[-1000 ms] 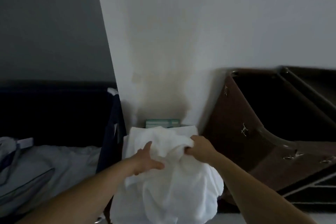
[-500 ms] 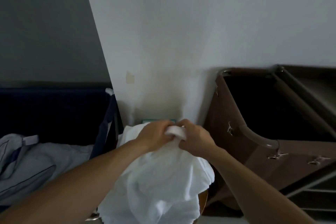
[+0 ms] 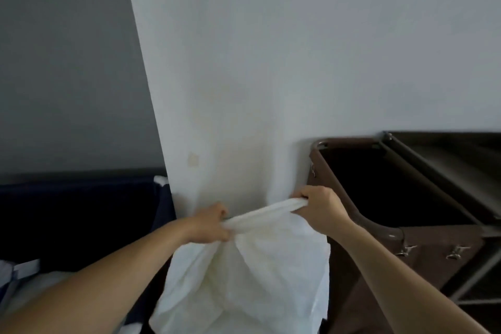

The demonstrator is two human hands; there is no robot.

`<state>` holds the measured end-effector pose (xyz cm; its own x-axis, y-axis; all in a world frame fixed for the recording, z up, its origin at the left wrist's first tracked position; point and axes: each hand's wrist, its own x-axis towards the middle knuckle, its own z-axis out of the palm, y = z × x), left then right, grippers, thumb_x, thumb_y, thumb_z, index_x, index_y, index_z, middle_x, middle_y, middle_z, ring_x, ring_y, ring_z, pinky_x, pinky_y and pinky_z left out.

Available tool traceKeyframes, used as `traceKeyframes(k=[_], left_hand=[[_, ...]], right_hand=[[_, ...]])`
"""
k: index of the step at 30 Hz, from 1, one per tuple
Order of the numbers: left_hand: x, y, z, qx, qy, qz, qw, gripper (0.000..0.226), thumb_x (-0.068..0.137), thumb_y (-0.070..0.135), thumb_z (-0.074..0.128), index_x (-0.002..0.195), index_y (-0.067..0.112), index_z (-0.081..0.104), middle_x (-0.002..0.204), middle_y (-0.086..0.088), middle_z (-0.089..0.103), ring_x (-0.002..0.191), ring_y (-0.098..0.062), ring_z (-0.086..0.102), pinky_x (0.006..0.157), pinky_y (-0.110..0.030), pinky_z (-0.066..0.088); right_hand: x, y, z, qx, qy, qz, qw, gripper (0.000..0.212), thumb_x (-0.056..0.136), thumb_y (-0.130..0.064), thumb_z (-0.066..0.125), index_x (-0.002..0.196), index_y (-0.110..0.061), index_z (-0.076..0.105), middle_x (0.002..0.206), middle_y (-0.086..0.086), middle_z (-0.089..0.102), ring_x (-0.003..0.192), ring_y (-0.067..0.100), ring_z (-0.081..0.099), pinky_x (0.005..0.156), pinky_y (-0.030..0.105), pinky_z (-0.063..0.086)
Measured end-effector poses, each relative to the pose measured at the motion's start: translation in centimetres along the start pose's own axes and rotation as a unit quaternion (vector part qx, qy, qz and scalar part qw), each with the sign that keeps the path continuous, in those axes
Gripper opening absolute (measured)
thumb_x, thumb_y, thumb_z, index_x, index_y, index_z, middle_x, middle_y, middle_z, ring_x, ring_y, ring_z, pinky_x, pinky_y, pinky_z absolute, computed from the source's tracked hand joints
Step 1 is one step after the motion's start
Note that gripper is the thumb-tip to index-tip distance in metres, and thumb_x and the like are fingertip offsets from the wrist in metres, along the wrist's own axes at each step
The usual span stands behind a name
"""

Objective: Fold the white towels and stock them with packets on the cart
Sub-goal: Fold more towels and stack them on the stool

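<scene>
A white towel [image 3: 252,274] hangs in front of the white wall, its top edge bunched and stretched between my hands. My left hand [image 3: 210,225] grips the left end of that edge. My right hand [image 3: 320,209] grips the right end, a little higher. The rest of the towel drapes down in loose folds and hides whatever lies below it. The brown cart [image 3: 423,238] stands just to the right, its dark fabric bag open at the top and a shelf surface behind it. No packets are visible.
A dark blue bin [image 3: 81,214] stands at the left with pale linen [image 3: 24,290] in it. The white wall corner [image 3: 151,116] runs down between the bin and the towel. The cart's metal frame and clips [image 3: 458,252] sit at the right.
My hands were together on the bunched towel; they have pulled apart and lifted, stretching the top edge out. The green-edged packet behind the towel is no longer seen.
</scene>
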<state>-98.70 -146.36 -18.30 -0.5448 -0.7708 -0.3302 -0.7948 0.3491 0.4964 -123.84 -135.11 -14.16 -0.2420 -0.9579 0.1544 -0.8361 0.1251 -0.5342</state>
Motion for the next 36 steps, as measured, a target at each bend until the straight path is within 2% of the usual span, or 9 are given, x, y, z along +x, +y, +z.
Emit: traceKeyframes(k=[3, 8, 12, 14, 18, 22, 28, 33, 36], left_hand=[[-1.0, 3.5, 1.3, -0.016, -0.03, 0.115, 0.993, 0.076, 0.084, 0.042, 0.072, 0.147, 0.024, 0.035, 0.144, 0.009, 0.044, 0.128, -0.011, 0.044, 0.1, -0.025, 0.036], [-1.5, 5.5, 1.2, -0.104, 0.046, 0.163, 0.98, 0.019, 0.088, 0.022, 0.059, 0.102, 0.011, 0.066, 0.096, -0.004, 0.066, 0.086, -0.018, 0.06, 0.073, -0.028, 0.042], [-2.7, 4.2, -0.5, -0.264, 0.038, 0.125, 0.955, 0.006, 0.064, 0.024, 0.056, 0.063, 0.02, 0.06, 0.067, 0.005, 0.055, 0.065, -0.013, 0.05, 0.062, -0.026, 0.04], [-3.0, 4.1, -0.9, -0.305, 0.023, 0.13, 0.943, 0.006, 0.065, 0.024, 0.056, 0.068, 0.021, 0.061, 0.072, 0.001, 0.056, 0.068, -0.016, 0.052, 0.065, -0.027, 0.042], [-3.0, 4.9, -1.0, -0.31, 0.034, 0.181, 0.933, 0.031, 0.089, 0.04, 0.064, 0.108, 0.015, 0.064, 0.097, -0.003, 0.068, 0.083, -0.012, 0.064, 0.076, -0.026, 0.051], [-2.9, 5.7, -1.2, -0.294, 0.129, 0.19, 0.928, 0.031, 0.1, 0.036, 0.053, 0.1, 0.007, 0.064, 0.088, -0.01, 0.063, 0.076, -0.014, 0.055, 0.07, -0.032, 0.047], [-3.2, 5.4, -1.1, -0.275, 0.165, 0.202, 0.925, 0.029, 0.101, 0.037, 0.051, 0.098, 0.012, 0.066, 0.096, -0.01, 0.067, 0.077, -0.013, 0.058, 0.075, -0.037, 0.051], [-2.9, 5.0, -1.3, -0.193, 0.196, 0.22, 0.936, 0.028, 0.102, 0.038, 0.049, 0.099, 0.014, 0.063, 0.088, -0.005, 0.065, 0.077, -0.019, 0.058, 0.073, -0.033, 0.048], [-2.1, 4.0, -1.3, -0.092, 0.206, 0.19, 0.956, 0.021, 0.102, 0.028, 0.047, 0.086, 0.016, 0.052, 0.079, 0.001, 0.056, 0.075, -0.022, 0.054, 0.07, -0.034, 0.041]], right_hand=[[0.2, -2.2, 1.2, 0.015, -0.007, -0.026, 1.0, 0.011, 0.079, -0.024, 0.076, 0.089, -0.028, 0.074, 0.083, -0.009, 0.072, 0.079, 0.009, 0.065, 0.073, 0.03, 0.055], [0.1, -3.3, 1.3, 0.097, -0.002, -0.042, 0.994, 0.026, 0.075, -0.02, 0.082, 0.093, -0.034, 0.07, 0.084, -0.016, 0.067, 0.08, -0.002, 0.063, 0.069, 0.012, 0.048], [-0.5, -3.0, 0.7, 0.27, 0.048, 0.012, 0.962, 0.013, 0.078, -0.023, 0.083, 0.085, -0.029, 0.072, 0.081, -0.003, 0.074, 0.08, 0.016, 0.07, 0.078, 0.036, 0.058], [-0.8, -3.8, 0.9, 0.327, 0.062, 0.02, 0.943, 0.009, 0.081, -0.021, 0.081, 0.086, -0.024, 0.073, 0.079, -0.002, 0.074, 0.076, 0.015, 0.071, 0.079, 0.04, 0.06], [-0.9, -5.7, 1.2, 0.356, 0.042, 0.008, 0.934, 0.005, 0.088, -0.019, 0.073, 0.092, -0.022, 0.074, 0.079, -0.002, 0.075, 0.076, 0.016, 0.072, 0.079, 0.043, 0.06], [-0.6, -6.0, 1.8, 0.291, 0.069, -0.039, 0.954, 0.024, 0.091, -0.022, 0.07, 0.109, -0.035, 0.064, 0.057, -0.01, 0.058, 0.055, 0.003, 0.053, 0.062, 0.023, 0.05], [-0.3, -6.2, 2.5, 0.281, 0.086, -0.057, 0.954, 0.015, 0.088, -0.023, 0.073, 0.098, -0.029, 0.063, 0.059, -0.01, 0.061, 0.053, 0.001, 0.05, 0.055, 0.015, 0.042], [0.6, -6.5, 2.1, 0.186, 0.008, -0.019, 0.982, 0.022, 0.093, -0.035, 0.064, 0.082, -0.017, 0.065, 0.065, -0.004, 0.057, 0.059, 0.008, 0.05, 0.056, 0.023, 0.041], [1.6, -7.4, 0.6, 0.15, 0.095, -0.029, 0.984, 0.039, 0.094, -0.032, 0.064, 0.063, -0.014, 0.048, 0.056, -0.003, 0.043, 0.056, 0.013, 0.039, 0.055, 0.031, 0.033]])
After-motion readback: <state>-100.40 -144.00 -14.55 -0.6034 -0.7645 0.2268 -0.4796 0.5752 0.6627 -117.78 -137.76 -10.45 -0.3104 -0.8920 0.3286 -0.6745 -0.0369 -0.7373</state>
